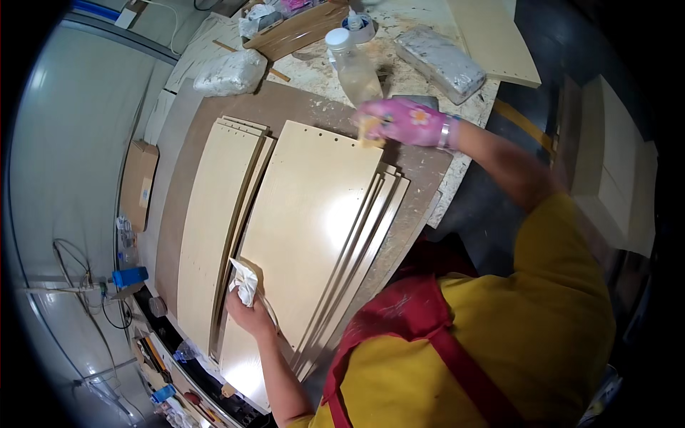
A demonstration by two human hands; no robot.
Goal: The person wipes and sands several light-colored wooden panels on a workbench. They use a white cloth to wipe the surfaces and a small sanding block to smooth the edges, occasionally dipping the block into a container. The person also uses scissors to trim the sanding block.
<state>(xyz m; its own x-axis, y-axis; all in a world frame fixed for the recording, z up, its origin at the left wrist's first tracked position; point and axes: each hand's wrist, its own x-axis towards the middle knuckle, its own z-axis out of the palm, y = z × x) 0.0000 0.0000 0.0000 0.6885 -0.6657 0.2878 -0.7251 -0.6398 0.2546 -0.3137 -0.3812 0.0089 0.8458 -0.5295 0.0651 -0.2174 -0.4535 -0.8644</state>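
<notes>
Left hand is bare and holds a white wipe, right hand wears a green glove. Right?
One fix: the glove on the right hand is pink, not green, as the head view shows. The left hand is bare and holds a white wipe, as you said.

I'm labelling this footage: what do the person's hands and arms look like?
The right hand wears a pink glove with a flower print; a pale band crosses its wrist. The left hand is ungloved. The right sleeve is yellow, ending near the elbow.
</notes>
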